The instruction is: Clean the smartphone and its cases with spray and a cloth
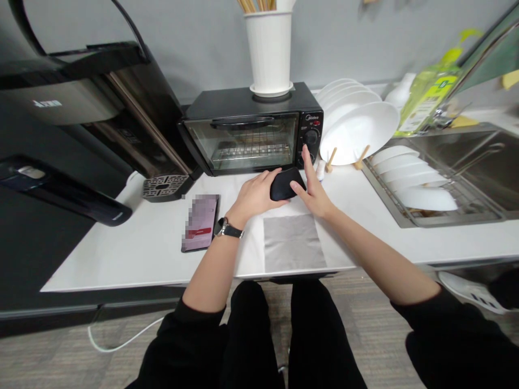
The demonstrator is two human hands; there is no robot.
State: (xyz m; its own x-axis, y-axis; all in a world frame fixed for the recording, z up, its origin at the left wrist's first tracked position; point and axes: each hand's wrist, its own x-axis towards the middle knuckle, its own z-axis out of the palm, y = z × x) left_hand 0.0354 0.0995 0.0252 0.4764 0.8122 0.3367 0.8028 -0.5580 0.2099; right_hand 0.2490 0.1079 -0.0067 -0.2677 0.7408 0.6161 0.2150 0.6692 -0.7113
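My left hand point(256, 193) is wrapped round a rounded black case point(285, 184), holding it just above the white counter. The case looks like a glasses case and seems closed. My right hand point(314, 189) has its thumb against the case's right side, while its fingers stretch out straight toward the oven knobs. Below the hands a grey cloth point(294, 246) lies flat near the counter's front edge. A small white bottle point(320, 170) stands just beyond my right hand. To the left of my left wrist lies a phone point(201, 222) with its screen lit.
Behind the hands stands a black toaster oven point(243, 143) with a white cup point(271, 51) of sticks on top. A drinks machine point(121, 113) is at left. White plates point(359, 129) stand in a rack at right, beside the sink point(482, 178) and a soap bottle point(430, 94).
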